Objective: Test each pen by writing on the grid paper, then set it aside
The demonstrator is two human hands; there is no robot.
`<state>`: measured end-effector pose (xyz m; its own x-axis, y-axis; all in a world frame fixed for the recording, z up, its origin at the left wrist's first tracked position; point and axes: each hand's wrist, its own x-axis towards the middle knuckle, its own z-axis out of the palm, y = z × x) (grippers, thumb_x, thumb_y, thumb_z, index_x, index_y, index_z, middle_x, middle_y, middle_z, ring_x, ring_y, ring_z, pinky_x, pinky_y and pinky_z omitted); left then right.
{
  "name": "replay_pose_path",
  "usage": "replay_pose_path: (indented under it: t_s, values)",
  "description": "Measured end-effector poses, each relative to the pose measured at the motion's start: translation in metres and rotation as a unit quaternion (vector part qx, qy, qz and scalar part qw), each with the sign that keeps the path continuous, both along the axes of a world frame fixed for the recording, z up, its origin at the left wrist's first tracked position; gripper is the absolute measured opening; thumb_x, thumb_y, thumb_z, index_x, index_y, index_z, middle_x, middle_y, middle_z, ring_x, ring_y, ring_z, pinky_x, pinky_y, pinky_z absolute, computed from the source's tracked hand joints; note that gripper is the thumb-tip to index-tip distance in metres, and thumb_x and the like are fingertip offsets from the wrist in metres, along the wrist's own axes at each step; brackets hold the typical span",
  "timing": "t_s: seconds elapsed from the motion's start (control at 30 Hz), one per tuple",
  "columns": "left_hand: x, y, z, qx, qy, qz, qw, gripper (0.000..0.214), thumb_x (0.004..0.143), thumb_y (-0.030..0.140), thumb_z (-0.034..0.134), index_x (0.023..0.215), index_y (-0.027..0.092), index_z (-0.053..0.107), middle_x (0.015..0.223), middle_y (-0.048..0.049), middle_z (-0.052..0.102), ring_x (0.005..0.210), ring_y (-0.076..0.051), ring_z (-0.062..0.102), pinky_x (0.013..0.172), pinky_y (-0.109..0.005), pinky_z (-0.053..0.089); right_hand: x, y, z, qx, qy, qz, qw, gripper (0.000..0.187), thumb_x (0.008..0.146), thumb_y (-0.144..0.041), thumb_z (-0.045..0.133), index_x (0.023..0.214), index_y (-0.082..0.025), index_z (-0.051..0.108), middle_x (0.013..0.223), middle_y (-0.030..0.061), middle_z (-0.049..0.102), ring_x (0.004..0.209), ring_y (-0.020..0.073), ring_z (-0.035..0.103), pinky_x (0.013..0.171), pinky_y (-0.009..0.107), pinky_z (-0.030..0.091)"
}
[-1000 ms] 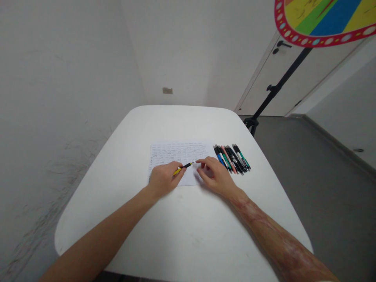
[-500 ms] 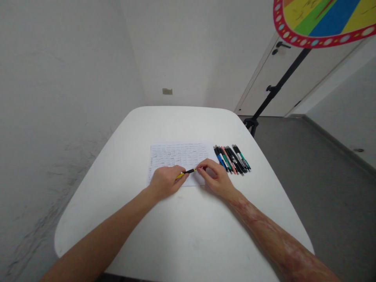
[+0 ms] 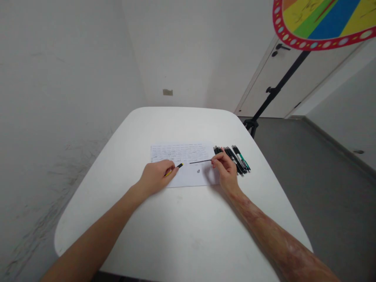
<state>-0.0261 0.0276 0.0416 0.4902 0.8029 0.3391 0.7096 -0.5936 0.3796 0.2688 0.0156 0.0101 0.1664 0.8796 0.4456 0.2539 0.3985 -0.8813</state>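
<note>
My left hand (image 3: 158, 174) is closed round a yellow and black pen barrel (image 3: 179, 166), whose black end points up to the right. In the fingertips of my right hand (image 3: 225, 172) is a thin dark pen refill (image 3: 200, 161), held apart from the barrel and pointing left. Both hands are over a sheet of paper (image 3: 188, 178) with rows of handwriting on its upper part. A small grey mark or piece (image 3: 198, 171) shows on the paper between the hands, too small to make out. Several pens (image 3: 241, 158) lie side by side just past my right hand, partly hidden by it.
The white table (image 3: 182, 223) has rounded corners and stands near the wall. Beyond its right edge, a black tripod stand (image 3: 274, 92) carries a colourful wheel (image 3: 326, 23). A door (image 3: 270, 86) is behind the stand.
The refill has come out of the barrel. My right hand has moved right with the refill, and my left hand has moved slightly left with the barrel.
</note>
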Motion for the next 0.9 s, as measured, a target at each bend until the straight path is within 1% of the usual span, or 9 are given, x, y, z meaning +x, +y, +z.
replay_pose_path:
  t_s: [0.13,0.23,0.33,0.47,0.6,0.67,0.77,0.83,0.9]
  values:
    - [-0.003,0.004,0.0,-0.059,0.012,0.091,0.994,0.037,0.107,0.044,0.06,0.078,0.023,0.068,0.069,0.0011,0.071,0.059,-0.015,0.06,0.057,-0.027,0.032,-0.001,-0.001,0.001,-0.002,-0.019,0.017,1.0,0.02,0.102,-0.032,0.06,0.083,-0.026,0.06,0.078,0.0008,0.057,0.074,0.0208,0.055,0.075,0.04,0.052]
    - [-0.004,0.005,-0.003,-0.07,0.048,0.126,0.988,0.038,0.106,0.043,0.061,0.075,0.022,0.066,0.069,0.0,0.071,0.058,-0.017,0.061,0.055,-0.027,0.028,-0.002,-0.001,0.001,-0.003,-0.024,0.038,0.999,0.019,0.102,-0.03,0.062,0.084,-0.026,0.061,0.079,0.0005,0.059,0.074,0.0207,0.057,0.074,0.04,0.051]
    - [-0.005,0.006,-0.009,-0.067,0.079,0.132,0.986,0.039,0.107,0.045,0.06,0.076,0.022,0.065,0.068,-0.0007,0.071,0.056,-0.017,0.06,0.055,-0.028,0.026,-0.003,-0.001,-0.001,0.001,-0.024,0.045,0.999,0.018,0.101,-0.03,0.063,0.084,-0.026,0.062,0.08,0.0003,0.06,0.075,0.0207,0.057,0.071,0.039,0.049]
    - [-0.006,0.007,-0.016,-0.03,0.1,0.115,0.988,0.044,0.109,0.046,0.056,0.073,0.023,0.063,0.064,-0.0012,0.068,0.053,-0.018,0.058,0.054,-0.029,0.025,-0.003,-0.001,-0.001,-0.001,-0.033,0.051,0.998,0.018,0.101,-0.031,0.062,0.084,-0.026,0.062,0.08,0.0009,0.061,0.075,0.0212,0.058,0.071,0.039,0.049]
    - [-0.002,0.002,-0.015,-0.004,0.081,0.117,0.99,0.05,0.112,0.046,0.05,0.07,0.022,0.064,0.064,-0.0019,0.068,0.054,-0.017,0.057,0.055,-0.029,0.028,-0.005,-0.003,0.004,0.009,-0.037,0.049,0.998,0.02,0.101,-0.031,0.063,0.082,-0.026,0.061,0.078,0.0009,0.061,0.074,0.0212,0.057,0.071,0.039,0.048]
    - [0.001,-0.002,-0.012,0.007,0.028,0.1,0.995,0.049,0.113,0.048,0.05,0.075,0.022,0.066,0.065,-0.0008,0.068,0.056,-0.016,0.058,0.057,-0.028,0.034,-0.007,-0.005,0.007,0.02,-0.046,0.054,0.997,0.021,0.102,-0.033,0.063,0.082,-0.026,0.061,0.078,0.0019,0.062,0.077,0.0222,0.058,0.073,0.04,0.048]
    - [0.006,-0.008,-0.011,0.023,-0.047,0.029,0.998,0.037,0.111,0.051,0.057,0.097,0.022,0.074,0.074,0.0009,0.072,0.06,-0.013,0.063,0.063,-0.027,0.044,-0.01,-0.008,0.011,0.033,-0.056,0.073,0.995,0.021,0.103,-0.034,0.063,0.084,-0.026,0.063,0.081,0.003,0.065,0.08,0.0231,0.06,0.076,0.041,0.049]
    - [0.009,-0.01,-0.012,0.042,-0.059,-0.02,0.997,0.032,0.111,0.048,0.059,0.106,0.022,0.076,0.08,0.0001,0.076,0.063,-0.013,0.065,0.065,-0.026,0.047,-0.011,-0.009,0.011,0.032,-0.056,0.084,0.994,0.02,0.104,-0.033,0.062,0.086,-0.025,0.065,0.082,0.0029,0.065,0.08,0.0228,0.061,0.078,0.041,0.05]
    - [0.01,-0.011,-0.012,0.063,-0.052,-0.057,0.995,0.029,0.113,0.041,0.057,0.105,0.022,0.078,0.085,-0.0008,0.078,0.066,-0.012,0.067,0.066,-0.026,0.048,-0.012,-0.01,0.01,0.028,-0.054,0.088,0.994,0.019,0.104,-0.033,0.063,0.087,-0.025,0.066,0.083,0.0027,0.066,0.081,0.0225,0.062,0.078,0.04,0.051]
